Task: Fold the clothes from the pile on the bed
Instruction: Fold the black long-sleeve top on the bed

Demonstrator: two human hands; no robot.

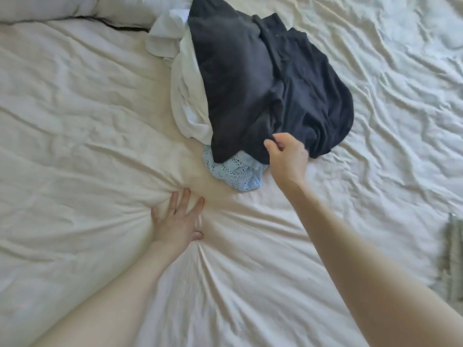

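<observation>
Soft, even daylight fills the scene, bright without harsh glare. The pale bed cover [100, 108] reads slightly warm near the middle and cooler, bluish-white toward the far right. Creases cast only gentle shadows, and a faint shadow lies under the right hand [286, 156]. The dark garment [250, 78] keeps little detail in its folds. Sharpness is modest overall, with a smeared, compressed look. A greenish patterned cloth [451, 256] at the right edge is streaked with blur. Wide-angle distortion stretches both forearms in the near corners.
</observation>
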